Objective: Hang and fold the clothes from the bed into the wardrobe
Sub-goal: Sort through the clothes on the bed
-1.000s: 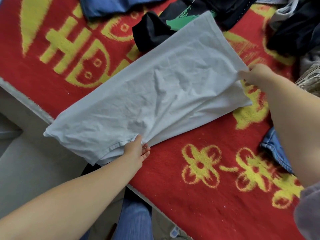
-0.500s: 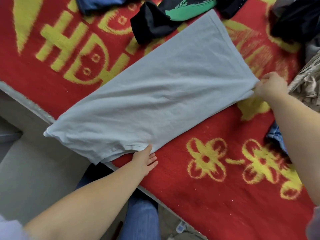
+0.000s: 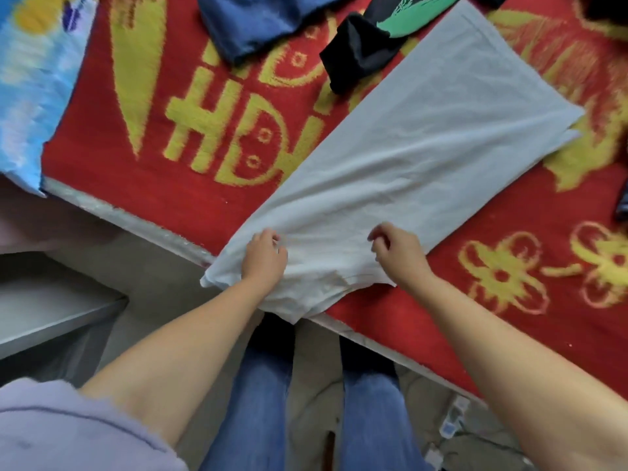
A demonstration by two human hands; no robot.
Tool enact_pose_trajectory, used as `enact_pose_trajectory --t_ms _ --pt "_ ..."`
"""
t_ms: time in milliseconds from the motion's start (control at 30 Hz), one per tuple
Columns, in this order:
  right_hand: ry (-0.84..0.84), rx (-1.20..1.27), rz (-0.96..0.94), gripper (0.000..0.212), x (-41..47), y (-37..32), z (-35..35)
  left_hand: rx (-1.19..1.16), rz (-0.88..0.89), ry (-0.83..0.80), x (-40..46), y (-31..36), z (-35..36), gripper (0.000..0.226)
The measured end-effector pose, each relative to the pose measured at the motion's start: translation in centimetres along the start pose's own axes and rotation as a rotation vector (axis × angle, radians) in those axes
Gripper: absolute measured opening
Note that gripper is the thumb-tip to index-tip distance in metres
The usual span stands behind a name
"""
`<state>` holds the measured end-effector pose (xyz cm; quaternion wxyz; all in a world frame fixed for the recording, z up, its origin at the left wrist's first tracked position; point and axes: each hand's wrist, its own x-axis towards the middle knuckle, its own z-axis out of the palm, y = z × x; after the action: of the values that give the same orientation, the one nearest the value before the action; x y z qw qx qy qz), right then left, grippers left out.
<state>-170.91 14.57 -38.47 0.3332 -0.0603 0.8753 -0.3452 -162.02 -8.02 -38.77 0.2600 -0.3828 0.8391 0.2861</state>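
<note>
Head view: left hand (image 3: 265, 258) and right hand (image 3: 399, 254), fingers curled, apparently pinching shirt (image 3: 390, 164) at near bed (image 3: 112, 212) edge. Beyond, shirt flat, reaching black garment (image 3: 356, 56). Risk: uneven pull, crooked fold, hem snagging.

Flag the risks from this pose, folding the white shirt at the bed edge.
1. The white shirt's near end hangs past the bed edge; it could slide off.
2. Left hand and right hand both grip the near end, so the far end may drag skewed.
3. The black garment lies against it and may snag.
</note>
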Motion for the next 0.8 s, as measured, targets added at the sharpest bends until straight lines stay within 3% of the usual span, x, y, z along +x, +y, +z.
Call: enact_pose_trajectory --t_ms 67,133,267,333,400,467,533,600,733,800 --pt "-0.161 0.095 0.202 0.019 -3.5 0.2 5.6 0.146 0.084 0.101 0.9 -3.0 -1.4 0.037" --pt "-0.208 0.219 0.434 0.035 -6.4 0.3 9.9 0.211 0.077 0.138 1.4 -5.4 -2.4 0.055" --pt "-0.109 0.567 0.779 0.063 -8.5 -1.6 15.1 0.053 -0.172 -0.087 2.6 -9.1 -3.8 0.072" --pt "-0.1 0.723 0.827 0.066 -8.3 -3.0 16.8 0.062 -0.163 -0.218 3.1 -10.0 -4.3 0.062" --pt "0.017 0.862 0.877 0.058 -7.9 -3.7 18.0 0.11 -0.083 -0.309 3.8 -10.5 -4.8 0.044" --pt "0.139 0.992 0.945 0.053 -7.8 -4.2 18.6 -0.025 -0.092 -0.45 4.2 -10.7 -5.3 0.035" --pt "0.203 1.078 1.024 0.066 -7.7 -4.3 19.0 -0.198 -0.139 -0.619 4.2 -10.6 -6.2 0.038" --pt "0.215 1.107 1.039 0.069 -7.7 -4.6 19.0 -0.228 -0.12 -0.775 3.9 -10.3 -7.5 0.041" --pt "0.175 1.113 0.948 0.049 -7.9 -5.1 18.1 -0.346 -0.154 -0.989 3.6 -9.2 -10.3 0.044" --pt "0.114 1.246 0.898 0.036 -8.0 -5.0 17.4 -0.397 -0.174 -1.061 3.6 -8.7 -11.6 0.049"
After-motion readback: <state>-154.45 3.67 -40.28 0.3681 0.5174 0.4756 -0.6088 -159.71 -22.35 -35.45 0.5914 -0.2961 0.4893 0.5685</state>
